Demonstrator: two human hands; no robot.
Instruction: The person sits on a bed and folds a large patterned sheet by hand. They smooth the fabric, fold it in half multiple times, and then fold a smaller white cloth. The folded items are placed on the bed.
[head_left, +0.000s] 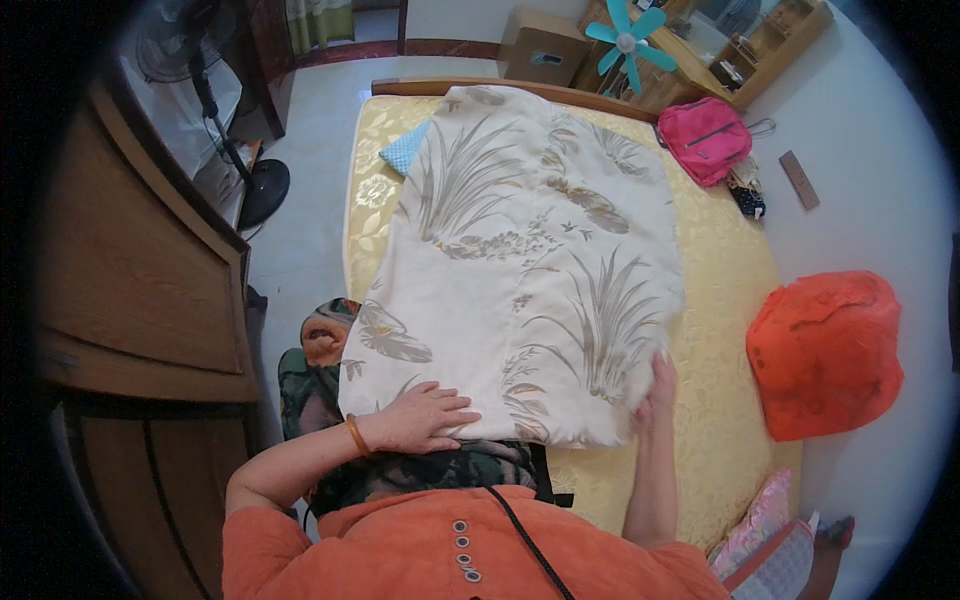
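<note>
A white fabric piece with a grey leaf and grass print (480, 307), perhaps a cover or pillowcase, lies spread over a bed with a pale yellow floral mattress (720, 300). My left hand (427, 420) rests palm down on its near edge, fingers apart, with an amber-coloured bangle at the wrist. At the right border of the fabric is my right hand (658, 390), seen side-on and touching the edge. Whether its fingers close on the cloth is hard to see. Part of a light-blue textured cloth (406, 150) sticks out from under the fabric's left side.
Along the right side are a pink backpack (706, 140) and an orange bag-like item (825, 356). Several pillows or folded textiles (765, 536) lie at the lower right. Left of the bed stand a black floor fan (264, 191) and a wooden door (142, 255). Dark patterned fleece (319, 382) covers my legs.
</note>
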